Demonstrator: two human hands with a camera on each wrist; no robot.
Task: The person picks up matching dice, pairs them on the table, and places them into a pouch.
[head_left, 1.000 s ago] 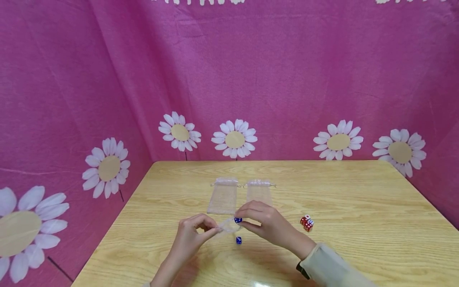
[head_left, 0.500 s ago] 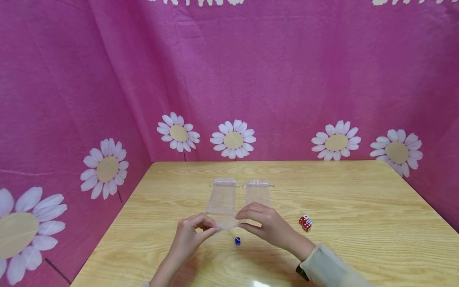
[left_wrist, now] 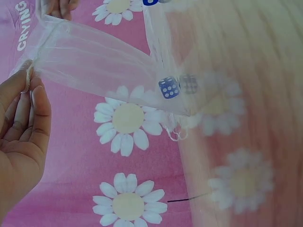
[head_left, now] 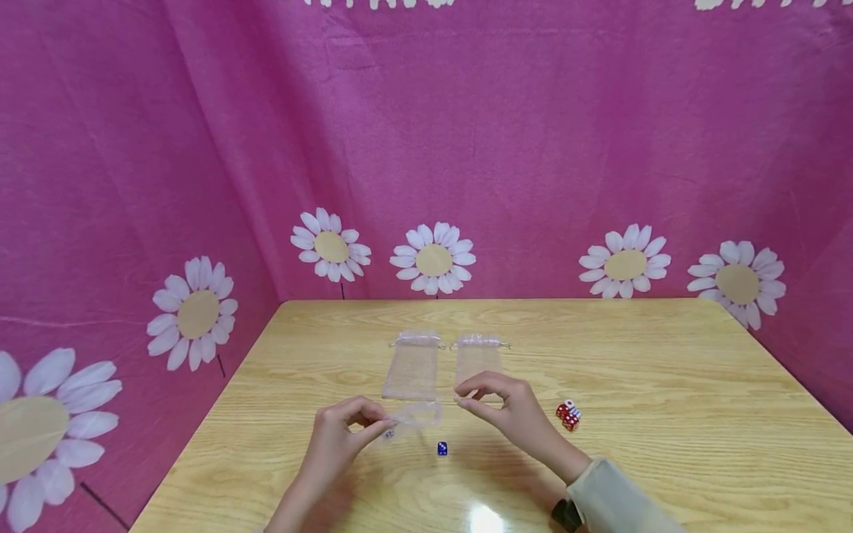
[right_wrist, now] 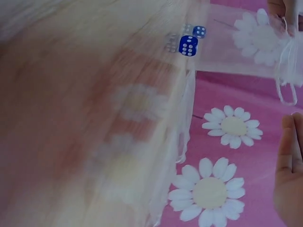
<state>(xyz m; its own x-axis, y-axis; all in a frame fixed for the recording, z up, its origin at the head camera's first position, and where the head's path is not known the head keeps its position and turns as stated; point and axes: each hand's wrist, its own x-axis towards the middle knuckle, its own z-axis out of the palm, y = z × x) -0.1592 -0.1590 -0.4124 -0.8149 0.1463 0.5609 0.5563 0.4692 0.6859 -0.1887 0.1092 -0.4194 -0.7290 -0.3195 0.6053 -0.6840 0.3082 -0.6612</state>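
- Across the upper frame hangs a pink flowered cloth (head_left: 533, 133).
- Below it, a wooden table (head_left: 666, 385) spreads to the bottom edge.
- Right of centre, the right hand (head_left: 516, 407) is apart from the held bag, thumb and forefinger near each other with nothing visible between them.
- Left of centre, the left hand (head_left: 343, 437) pinches the edge of that bag's mouth. Held on one side only, the mouth could sag closed if that pinch slackens.
- Mid-frame, two sheer bags (head_left: 411, 366) lie flat side by side; a careless knuckle could drag them askew.
- Lower centre, the held bag (left_wrist: 99, 56) hangs slanted; tipping it mouth-down could spill its contents.
- From its mouth dangles a cord (right_wrist: 280, 92), which might snag a finger.
- Right of centre sit red and white dice (head_left: 570, 421), clustered.
- Smallest, one blue die (left_wrist: 168, 88) shows inside the held bag; another blue die (head_left: 443, 448) rests on the table below, where a low sweep might knock it.
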